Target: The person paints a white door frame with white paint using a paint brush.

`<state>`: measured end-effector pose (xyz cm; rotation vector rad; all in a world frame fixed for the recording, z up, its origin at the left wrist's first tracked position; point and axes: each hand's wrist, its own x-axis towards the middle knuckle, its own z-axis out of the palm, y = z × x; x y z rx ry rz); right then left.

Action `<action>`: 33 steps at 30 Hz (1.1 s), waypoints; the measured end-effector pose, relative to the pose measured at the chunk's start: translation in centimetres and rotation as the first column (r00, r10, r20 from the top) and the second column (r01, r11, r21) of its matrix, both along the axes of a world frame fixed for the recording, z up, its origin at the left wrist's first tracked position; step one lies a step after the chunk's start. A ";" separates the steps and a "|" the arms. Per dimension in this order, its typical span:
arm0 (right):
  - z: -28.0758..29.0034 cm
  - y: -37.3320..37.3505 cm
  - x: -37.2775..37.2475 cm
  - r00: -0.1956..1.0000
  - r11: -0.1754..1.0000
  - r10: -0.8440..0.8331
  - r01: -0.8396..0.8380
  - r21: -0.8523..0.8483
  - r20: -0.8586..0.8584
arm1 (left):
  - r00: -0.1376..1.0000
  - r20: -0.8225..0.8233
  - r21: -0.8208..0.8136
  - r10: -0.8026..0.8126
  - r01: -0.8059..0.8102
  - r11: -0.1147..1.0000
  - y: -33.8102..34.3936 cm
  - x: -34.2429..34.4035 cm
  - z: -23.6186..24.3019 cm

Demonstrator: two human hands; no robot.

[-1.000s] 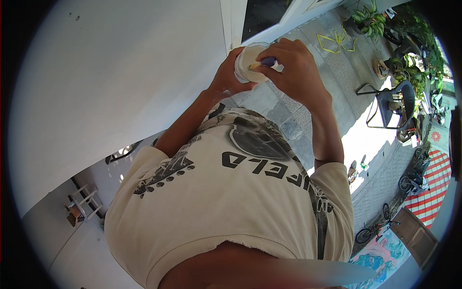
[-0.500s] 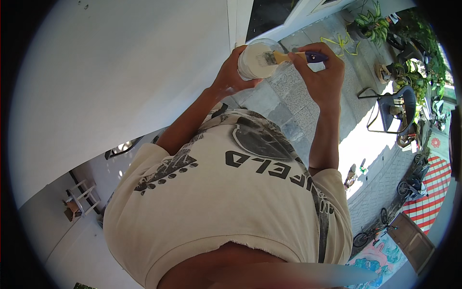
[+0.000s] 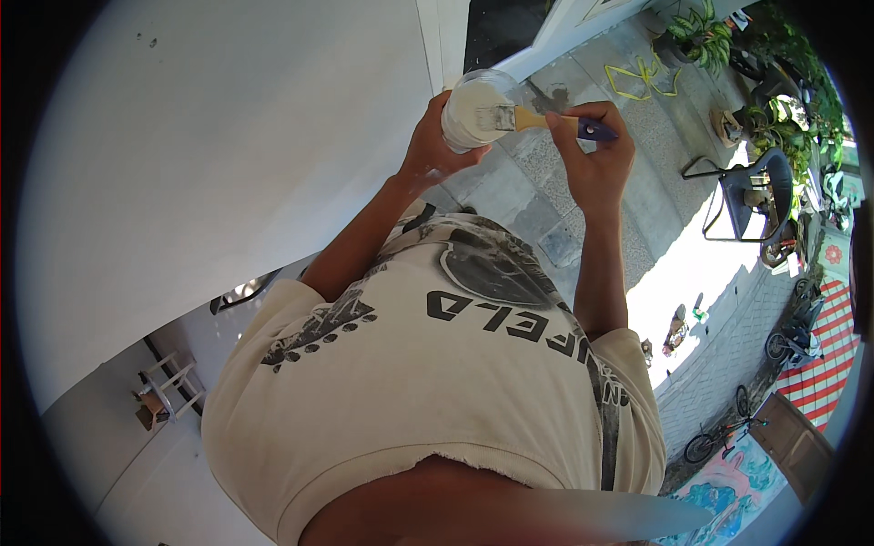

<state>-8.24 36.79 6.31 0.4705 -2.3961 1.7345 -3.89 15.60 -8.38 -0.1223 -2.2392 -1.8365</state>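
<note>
My left hand (image 3: 435, 144) is wrapped round a clear plastic tub (image 3: 452, 127), its thumb along the near side. Off-white paint (image 3: 475, 102) shows inside the tub. A flat paintbrush (image 3: 531, 119) with a wooden handle and dark blue end is pinched in my right hand (image 3: 596, 155). The brush's paint-coated bristles lie over the paint inside the tub, toward its right side; whether they dip below the surface I cannot tell. Both hands are held out in front of my chest.
A white wall (image 3: 228, 155) runs close along my left, with a dark-paned door (image 3: 505, 32) ahead. Grey paving (image 3: 510, 177) lies below. To the right stand a black chair (image 3: 765, 196), potted plants (image 3: 701, 41) and a yellow strap (image 3: 642, 80). Behind on the left is a small ladder (image 3: 173, 387).
The brush has swung to lie more level, its bristles shifting slightly left in the tub. My right hand has lowered and moved slightly left. The tub has moved a little left.
</note>
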 end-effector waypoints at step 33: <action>-47.0 -16.5 -12.0 0.603 0.146 -0.064 0.794 -0.591 0.795 | 0.949 0.314 -0.112 0.005 0.032 0.993 -11.2 2.4 -9.4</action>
